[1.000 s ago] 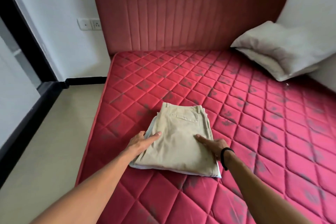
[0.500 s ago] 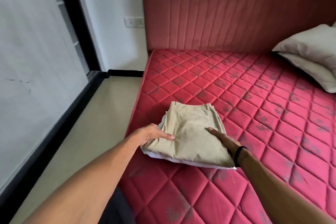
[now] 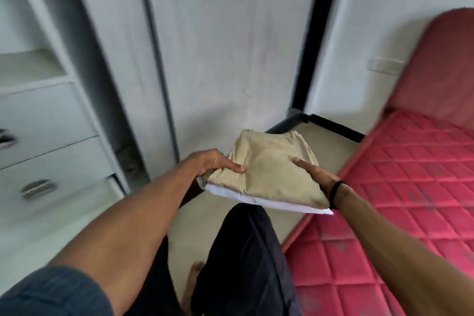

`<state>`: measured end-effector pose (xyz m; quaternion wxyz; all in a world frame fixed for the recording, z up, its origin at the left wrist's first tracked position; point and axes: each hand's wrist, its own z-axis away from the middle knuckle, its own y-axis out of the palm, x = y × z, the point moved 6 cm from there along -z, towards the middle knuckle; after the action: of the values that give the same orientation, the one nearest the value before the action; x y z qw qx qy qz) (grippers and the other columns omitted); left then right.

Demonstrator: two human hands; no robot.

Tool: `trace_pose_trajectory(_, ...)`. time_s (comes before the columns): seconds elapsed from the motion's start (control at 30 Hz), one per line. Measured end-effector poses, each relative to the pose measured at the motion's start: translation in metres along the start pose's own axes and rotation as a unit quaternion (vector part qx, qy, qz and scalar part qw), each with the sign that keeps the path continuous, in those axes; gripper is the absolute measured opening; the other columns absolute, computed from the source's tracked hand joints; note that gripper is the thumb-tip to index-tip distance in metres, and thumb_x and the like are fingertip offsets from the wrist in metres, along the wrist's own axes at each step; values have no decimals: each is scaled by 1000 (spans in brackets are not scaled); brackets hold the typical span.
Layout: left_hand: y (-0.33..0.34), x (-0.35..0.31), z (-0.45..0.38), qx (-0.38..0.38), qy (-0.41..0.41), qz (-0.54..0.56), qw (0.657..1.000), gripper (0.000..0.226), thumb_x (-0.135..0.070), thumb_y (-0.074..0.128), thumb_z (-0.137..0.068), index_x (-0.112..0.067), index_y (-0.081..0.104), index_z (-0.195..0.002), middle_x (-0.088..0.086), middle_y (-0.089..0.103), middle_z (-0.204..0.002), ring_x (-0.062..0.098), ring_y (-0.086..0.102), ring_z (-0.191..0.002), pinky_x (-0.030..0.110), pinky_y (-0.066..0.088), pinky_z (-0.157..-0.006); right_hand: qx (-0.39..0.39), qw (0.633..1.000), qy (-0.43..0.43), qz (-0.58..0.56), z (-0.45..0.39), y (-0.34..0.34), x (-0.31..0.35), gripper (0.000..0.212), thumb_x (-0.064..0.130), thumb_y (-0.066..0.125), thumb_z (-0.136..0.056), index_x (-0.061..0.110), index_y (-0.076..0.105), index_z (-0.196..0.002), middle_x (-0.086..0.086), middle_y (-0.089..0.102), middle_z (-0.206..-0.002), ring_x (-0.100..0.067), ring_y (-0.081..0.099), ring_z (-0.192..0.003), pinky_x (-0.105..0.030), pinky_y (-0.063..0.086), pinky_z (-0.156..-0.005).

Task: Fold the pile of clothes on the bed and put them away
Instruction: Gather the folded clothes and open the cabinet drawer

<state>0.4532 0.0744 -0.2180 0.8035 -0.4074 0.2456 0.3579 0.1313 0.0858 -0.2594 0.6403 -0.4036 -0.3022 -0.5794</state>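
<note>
Now both hands, left hand point(image 3: 214, 163) and right hand point(image 3: 316, 174), grip the folded clothes point(image 3: 269, 172), lifted off the bed point(image 3: 410, 187).

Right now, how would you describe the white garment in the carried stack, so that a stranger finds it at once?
Start at the red quilted mattress on the right; just left of its edge, over the floor, the left hand and right hand hold a folded stack. On top lie beige folded trousers. The white folded garment is the thin layer beneath, showing only as a pale strip along the near edge.
</note>
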Motion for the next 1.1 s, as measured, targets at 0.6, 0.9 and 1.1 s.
trace_pose_trajectory(0.6, -221, 457, 188, -265, -182, 263, 910, 89, -55, 102, -41, -15, 74, -116, 1, 79, -105, 20, 74, -100, 37, 58, -98, 360, 912, -23, 198, 0, 577, 16, 72, 61, 92, -63, 12, 70, -112, -8, 80, -102, -27, 76, -96, -38, 60, -87)
trace_pose_trajectory(0.9, -220, 605, 112, -189, -265, 248, 913, 90, -57, 98, -46, -13, 70, -119, 2, 76, -111, 22, 71, -103, 41, 55, -101, 393, 881, 69, 256, -72, 697, -98, 74, 55, 91, -66, 11, 71, -122, -13, 79, -109, -32, 76, -102, -46, 57, -99)
trace_pose_trajectory(1.1, -240, 640, 70, -192, -312, 132, 921, 89, -46, 90, -74, -12, 46, -144, 5, 56, -141, 28, 55, -127, 39, 45, -109, 355, 902, 76, 232, -108, 730, -136, 105, 65, 99, -43, 16, 66, -130, -9, 78, -113, -32, 75, -103, -52, 57, -99)
